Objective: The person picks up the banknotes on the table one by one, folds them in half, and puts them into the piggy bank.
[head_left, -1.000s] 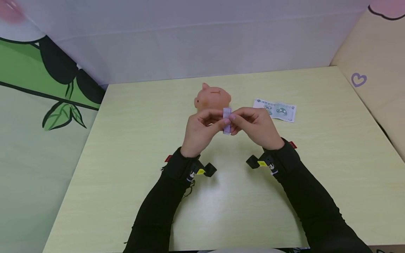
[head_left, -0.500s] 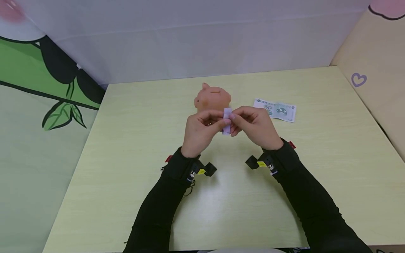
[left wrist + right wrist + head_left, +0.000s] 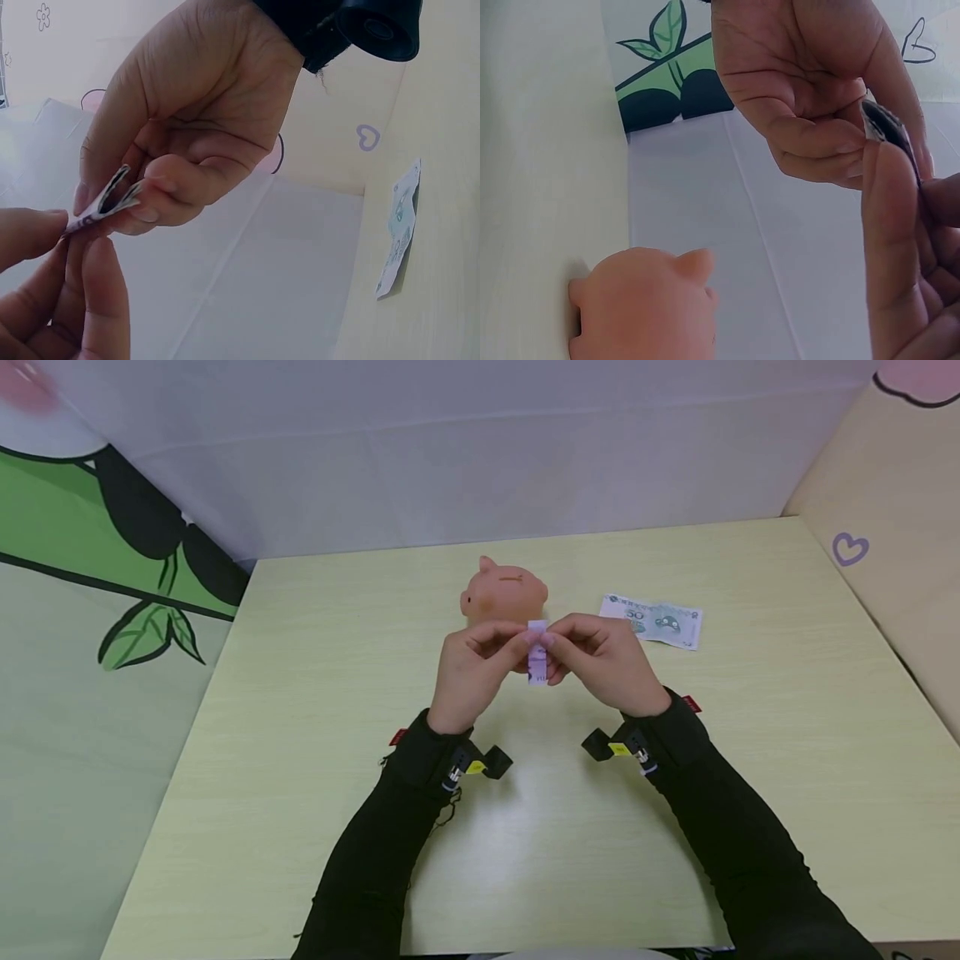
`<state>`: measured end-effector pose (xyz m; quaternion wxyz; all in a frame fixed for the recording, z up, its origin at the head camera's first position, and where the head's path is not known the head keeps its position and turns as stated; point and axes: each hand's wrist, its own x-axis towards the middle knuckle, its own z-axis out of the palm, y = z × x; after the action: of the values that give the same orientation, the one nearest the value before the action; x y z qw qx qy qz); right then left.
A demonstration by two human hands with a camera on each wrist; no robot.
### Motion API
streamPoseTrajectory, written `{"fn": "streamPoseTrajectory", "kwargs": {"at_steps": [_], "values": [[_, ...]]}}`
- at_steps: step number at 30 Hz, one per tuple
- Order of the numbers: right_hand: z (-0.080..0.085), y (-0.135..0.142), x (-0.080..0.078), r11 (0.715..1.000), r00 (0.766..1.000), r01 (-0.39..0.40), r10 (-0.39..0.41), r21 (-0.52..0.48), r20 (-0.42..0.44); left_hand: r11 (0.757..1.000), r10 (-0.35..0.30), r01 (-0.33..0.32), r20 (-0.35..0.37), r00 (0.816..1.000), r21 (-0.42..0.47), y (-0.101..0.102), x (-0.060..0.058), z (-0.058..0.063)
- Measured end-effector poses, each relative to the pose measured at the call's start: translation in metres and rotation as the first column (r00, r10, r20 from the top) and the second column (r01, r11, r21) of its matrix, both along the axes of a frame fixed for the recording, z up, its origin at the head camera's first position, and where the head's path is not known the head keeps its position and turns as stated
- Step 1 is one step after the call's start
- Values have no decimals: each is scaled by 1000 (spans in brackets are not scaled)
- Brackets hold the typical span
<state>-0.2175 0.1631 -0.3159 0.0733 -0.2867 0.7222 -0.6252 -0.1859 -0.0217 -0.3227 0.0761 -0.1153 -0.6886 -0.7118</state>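
Observation:
A purple banknote (image 3: 537, 670), folded into a narrow strip, stands upright between the hands in the head view. My left hand (image 3: 474, 675) pinches it from the left between thumb and fingers. From the right, my right hand (image 3: 609, 662) pinches the same strip, the two thumbs nearly meeting on it. The left wrist view shows the note's folded layers (image 3: 112, 201) slightly spread at one end. Just behind the hands sits a pink piggy bank (image 3: 504, 593) with a slot on top, its near side partly covered by the left hand.
A second banknote (image 3: 663, 621), pale with green print and marked 50, lies flat on the table (image 3: 360, 643) behind the right hand. A pale cloth wall (image 3: 480, 468) rises at the table's far edge.
The folded banknote has shifted slightly toward me. My left thumb has slid up along it, away from me. The piggy bank and the other banknote have stayed put.

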Motion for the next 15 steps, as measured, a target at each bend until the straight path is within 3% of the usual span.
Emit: {"fn": "streamPoseTrajectory", "kwargs": {"at_steps": [15], "values": [[0, -2, 1, 999, 999, -12, 14, 47, -31, 1000, 13, -13, 13, 1000, -7, -3, 0, 0]]}}
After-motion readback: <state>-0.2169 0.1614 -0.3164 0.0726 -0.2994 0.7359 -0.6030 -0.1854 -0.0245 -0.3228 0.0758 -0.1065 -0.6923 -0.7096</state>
